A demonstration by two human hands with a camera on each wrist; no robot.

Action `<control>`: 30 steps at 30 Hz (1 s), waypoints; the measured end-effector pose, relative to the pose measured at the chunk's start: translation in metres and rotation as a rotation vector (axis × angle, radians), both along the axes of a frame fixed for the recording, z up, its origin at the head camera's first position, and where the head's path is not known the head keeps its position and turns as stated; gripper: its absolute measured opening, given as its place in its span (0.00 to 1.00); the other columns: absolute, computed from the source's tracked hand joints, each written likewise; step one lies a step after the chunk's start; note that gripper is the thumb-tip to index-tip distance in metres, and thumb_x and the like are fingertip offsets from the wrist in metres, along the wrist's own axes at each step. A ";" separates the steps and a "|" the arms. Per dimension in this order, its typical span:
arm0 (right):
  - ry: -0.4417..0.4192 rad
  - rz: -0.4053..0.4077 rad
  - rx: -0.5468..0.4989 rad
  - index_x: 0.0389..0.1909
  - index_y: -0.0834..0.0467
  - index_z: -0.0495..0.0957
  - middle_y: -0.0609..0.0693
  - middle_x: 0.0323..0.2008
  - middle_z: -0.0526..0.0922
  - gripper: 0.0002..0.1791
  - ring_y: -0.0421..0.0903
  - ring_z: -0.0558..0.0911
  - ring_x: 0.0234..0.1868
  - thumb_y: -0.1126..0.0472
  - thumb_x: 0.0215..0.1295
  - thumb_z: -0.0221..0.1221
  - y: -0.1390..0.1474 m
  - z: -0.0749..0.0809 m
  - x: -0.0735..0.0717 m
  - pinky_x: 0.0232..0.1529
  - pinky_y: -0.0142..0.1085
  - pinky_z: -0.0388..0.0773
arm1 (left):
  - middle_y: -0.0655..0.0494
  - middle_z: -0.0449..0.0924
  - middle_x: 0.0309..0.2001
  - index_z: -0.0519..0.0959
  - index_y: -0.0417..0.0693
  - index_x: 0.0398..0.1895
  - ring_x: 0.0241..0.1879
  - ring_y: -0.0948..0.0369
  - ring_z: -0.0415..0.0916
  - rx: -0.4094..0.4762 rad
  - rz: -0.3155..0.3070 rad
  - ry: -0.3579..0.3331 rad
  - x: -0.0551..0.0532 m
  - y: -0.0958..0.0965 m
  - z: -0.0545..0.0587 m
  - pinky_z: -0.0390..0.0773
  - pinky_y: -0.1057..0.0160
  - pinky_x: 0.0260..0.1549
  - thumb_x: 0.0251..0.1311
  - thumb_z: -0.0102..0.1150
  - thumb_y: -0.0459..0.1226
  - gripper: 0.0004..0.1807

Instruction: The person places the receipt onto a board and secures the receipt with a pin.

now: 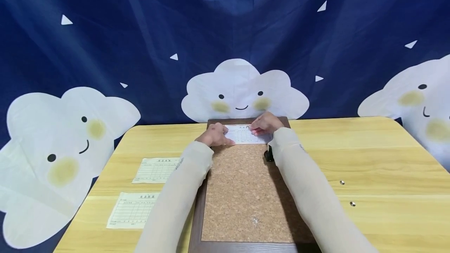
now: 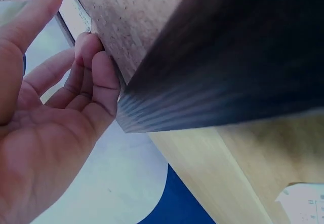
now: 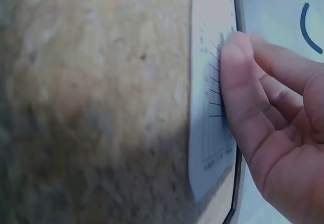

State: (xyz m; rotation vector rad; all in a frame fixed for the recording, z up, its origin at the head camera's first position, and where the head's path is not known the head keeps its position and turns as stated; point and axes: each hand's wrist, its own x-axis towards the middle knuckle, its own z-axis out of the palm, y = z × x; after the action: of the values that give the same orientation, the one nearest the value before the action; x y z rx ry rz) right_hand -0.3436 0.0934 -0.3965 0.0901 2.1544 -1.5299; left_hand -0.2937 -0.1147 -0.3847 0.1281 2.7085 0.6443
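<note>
A white printed form lies across the top of a cork board with a dark brown wooden frame. My left hand rests at the form's left end, thumb stretched to its lower edge. In the left wrist view, the other fingers bend against the frame's side. At the form's upper edge, right of its middle, my right hand pinches what looks like a small tack, mostly hidden by the fingertips. The right wrist view has the thumb and index finger meeting over the form.
Two more printed forms, an upper one and a lower one, lie on the wooden table left of the board. Two small silver tacks sit to its right. A blue cloth with clouds hangs behind the table.
</note>
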 end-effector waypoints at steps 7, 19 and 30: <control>-0.028 0.053 -0.007 0.51 0.76 0.76 0.51 0.24 0.83 0.13 0.39 0.81 0.24 0.72 0.70 0.56 0.006 0.005 0.003 0.34 0.30 0.82 | 0.46 0.75 0.63 0.72 0.42 0.69 0.59 0.56 0.74 0.068 0.011 0.000 0.002 -0.006 0.002 0.69 0.56 0.62 0.59 0.71 0.46 0.36; 0.036 0.137 -0.072 0.56 0.80 0.71 0.53 0.30 0.83 0.18 0.39 0.82 0.28 0.71 0.73 0.53 0.019 0.015 0.010 0.38 0.31 0.82 | 0.47 0.78 0.59 0.71 0.39 0.68 0.54 0.53 0.77 0.231 -0.004 0.047 0.011 -0.024 0.009 0.74 0.53 0.57 0.63 0.67 0.44 0.33; 0.062 0.173 -0.069 0.59 0.80 0.70 0.55 0.34 0.84 0.20 0.40 0.82 0.30 0.68 0.74 0.54 0.035 0.015 0.015 0.41 0.33 0.82 | 0.49 0.80 0.45 0.76 0.40 0.64 0.44 0.55 0.77 0.271 -0.022 0.133 0.020 -0.038 0.005 0.77 0.56 0.47 0.64 0.66 0.43 0.28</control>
State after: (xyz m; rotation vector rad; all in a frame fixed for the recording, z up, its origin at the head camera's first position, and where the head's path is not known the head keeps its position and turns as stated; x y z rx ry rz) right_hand -0.3283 0.1282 -0.3814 -0.1649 2.0934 -1.5226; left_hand -0.2737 -0.1529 -0.3794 0.2766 2.7267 1.0277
